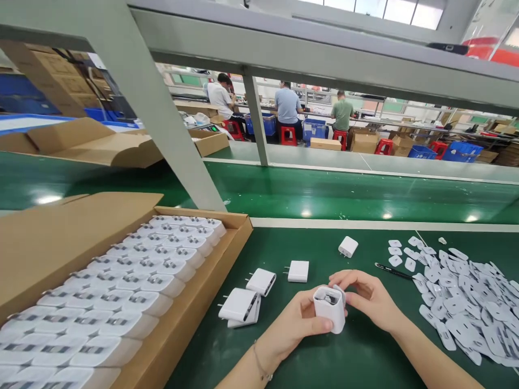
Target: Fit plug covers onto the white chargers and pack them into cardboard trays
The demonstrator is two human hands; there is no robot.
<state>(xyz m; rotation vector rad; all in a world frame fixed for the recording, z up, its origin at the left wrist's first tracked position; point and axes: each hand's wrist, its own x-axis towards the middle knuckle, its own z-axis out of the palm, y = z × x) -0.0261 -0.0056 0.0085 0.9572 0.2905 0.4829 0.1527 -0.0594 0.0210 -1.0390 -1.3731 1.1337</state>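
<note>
My left hand (294, 321) is closed around a white charger housing (331, 319), held upright above the green table. The end facing up is uncovered, and some inner parts show in it. At the housing's right side my right hand (367, 297) pinches a small white cover plate (341, 295), partly hidden by the fingers. Left of my hands lie several white plug chargers with metal prongs, among them one charger (298, 271) on its own and a stacked one (239, 304). Another charger (348, 246) lies beyond my hands.
A big heap of white cover plates (466, 302) spreads at the right, with a black pen (393, 270) beside it. At the left stands a cardboard box (219, 281) holding rows of chargers. A grey frame post (174, 124) rises behind it. Several people sit working in the background.
</note>
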